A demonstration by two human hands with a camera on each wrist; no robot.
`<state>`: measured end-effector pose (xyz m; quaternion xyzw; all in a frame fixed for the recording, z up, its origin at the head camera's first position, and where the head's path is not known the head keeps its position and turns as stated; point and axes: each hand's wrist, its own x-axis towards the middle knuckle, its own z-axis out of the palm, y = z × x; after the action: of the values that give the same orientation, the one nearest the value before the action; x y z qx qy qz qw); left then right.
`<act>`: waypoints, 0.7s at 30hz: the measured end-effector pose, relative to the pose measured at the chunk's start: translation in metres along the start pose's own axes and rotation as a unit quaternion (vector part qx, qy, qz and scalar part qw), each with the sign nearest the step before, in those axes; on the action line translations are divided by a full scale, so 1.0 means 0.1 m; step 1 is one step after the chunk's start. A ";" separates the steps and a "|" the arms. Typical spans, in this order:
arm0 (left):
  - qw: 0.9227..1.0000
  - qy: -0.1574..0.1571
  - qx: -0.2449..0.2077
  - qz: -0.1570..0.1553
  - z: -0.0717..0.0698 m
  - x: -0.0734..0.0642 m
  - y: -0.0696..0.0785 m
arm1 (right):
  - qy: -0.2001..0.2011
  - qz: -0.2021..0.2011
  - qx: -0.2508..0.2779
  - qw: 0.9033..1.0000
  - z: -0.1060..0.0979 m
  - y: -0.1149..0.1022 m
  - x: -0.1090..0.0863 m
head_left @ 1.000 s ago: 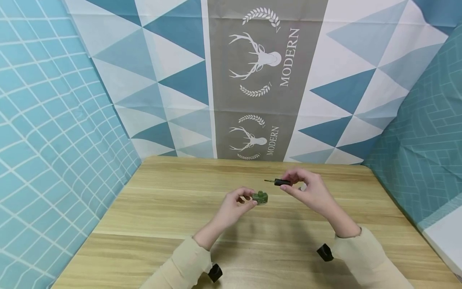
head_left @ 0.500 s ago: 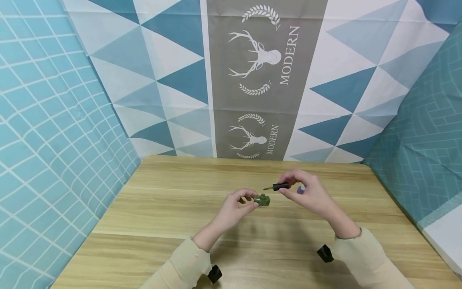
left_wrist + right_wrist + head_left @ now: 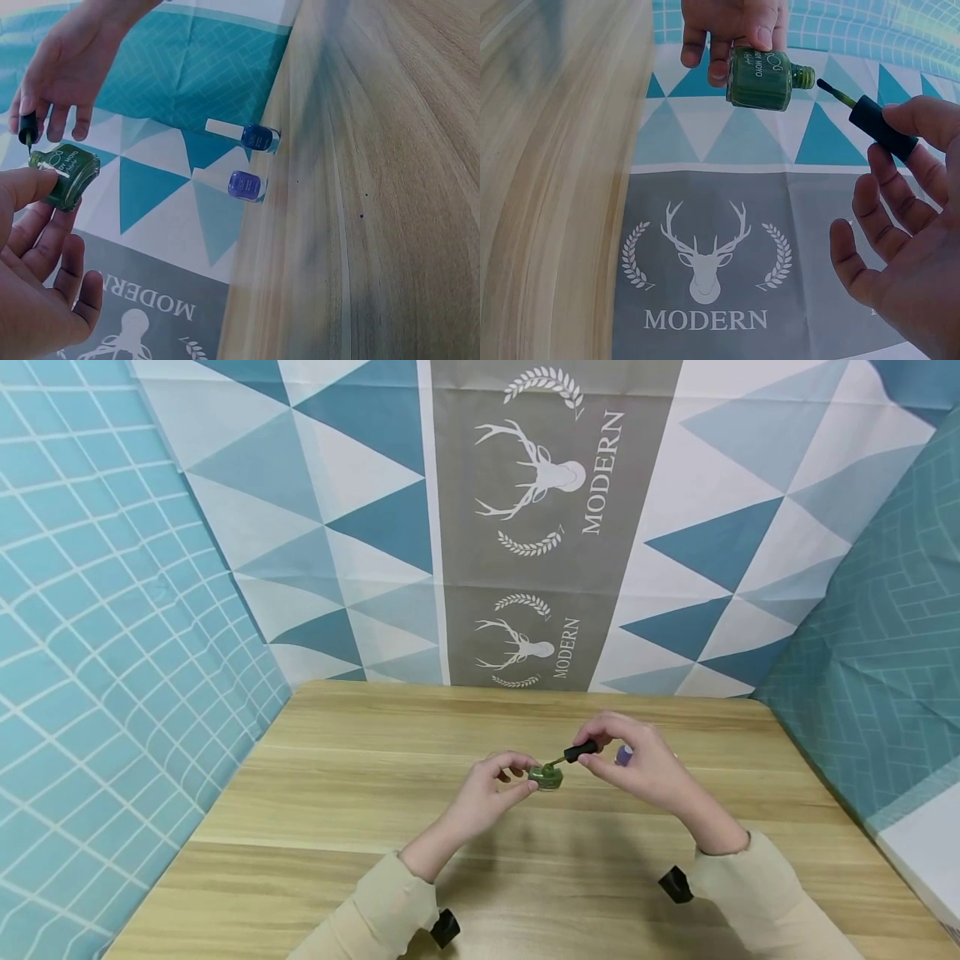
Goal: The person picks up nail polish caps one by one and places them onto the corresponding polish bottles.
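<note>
A green glass nail polish bottle [image 3: 759, 84] is gripped between the thumb and fingers of my left hand [image 3: 483, 789], above the table. Its neck is uncapped and points toward my right hand [image 3: 637, 764]. That hand pinches the black cap [image 3: 883, 127] of the nail polish brush between thumb and fingers. The brush [image 3: 838, 94] carries green polish on its stem, and its dark tip is right at the bottle's mouth in the right wrist view. The other fingers of my right hand are spread loosely.
A dark blue nail polish bottle [image 3: 259, 137] and a purple one [image 3: 244, 185], both with white caps, stand on the wooden table [image 3: 337, 827]. My right hand partly covers them in the head view. Patterned cloth [image 3: 375, 527] hangs behind the table.
My right hand has brought the brush down and left to the bottle's mouth, tilting it downward. My left hand has shifted the bottle slightly right. The purple bottle has come into view.
</note>
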<state>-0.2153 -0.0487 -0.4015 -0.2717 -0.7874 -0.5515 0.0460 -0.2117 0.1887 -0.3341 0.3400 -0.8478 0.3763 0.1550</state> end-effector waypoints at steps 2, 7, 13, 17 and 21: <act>1.000 -0.001 -0.001 -0.002 0.00 0.00 0.00 | -0.002 0.001 -0.001 1.000 -0.01 -0.06 0.01; 1.000 -0.001 0.007 0.002 -0.01 0.00 0.01 | -0.011 0.004 -0.004 1.000 0.00 -0.06 0.01; 1.000 -0.005 0.013 0.004 -0.01 -0.01 0.05 | -0.026 0.000 -0.005 1.000 0.00 -0.02 0.01; 1.000 -0.011 0.015 0.000 -0.01 -0.02 0.06 | -0.032 -0.006 -0.008 0.999 0.01 -0.02 0.01; 1.000 -0.017 0.015 -0.002 0.01 -0.02 0.06 | -0.034 -0.014 -0.010 0.999 0.03 -0.03 0.01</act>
<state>-0.2103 -0.0474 -0.3970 -0.2789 -0.7966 -0.5351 0.0358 -0.2104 0.1846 -0.3337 0.3632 -0.8514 0.3537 0.1346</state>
